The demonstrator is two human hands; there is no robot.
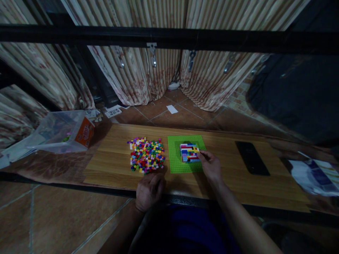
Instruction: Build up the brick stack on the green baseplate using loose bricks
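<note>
A block of stacked, many-coloured toy bricks point(189, 153) stands on a green studded baseplate point(174, 165). My right hand point(210, 164) reaches to the right side of this stack, thumb and forefinger pinched together at its edge. Whatever sits between those fingertips is too small to make out. My left hand point(150, 188) rests at the front edge of the wooden board, fingers curled in. Just beyond it lies a loose pile of small coloured bricks point(147, 155). Whether the left fingers hold anything is hidden.
A black phone point(251, 158) lies on the wooden board point(106, 160) to the right. Beyond it is a white and purple plastic packet point(316, 176). At the left, a clear plastic box point(60, 130) with an orange label lies tipped. Striped curtains point(137, 74) hang behind.
</note>
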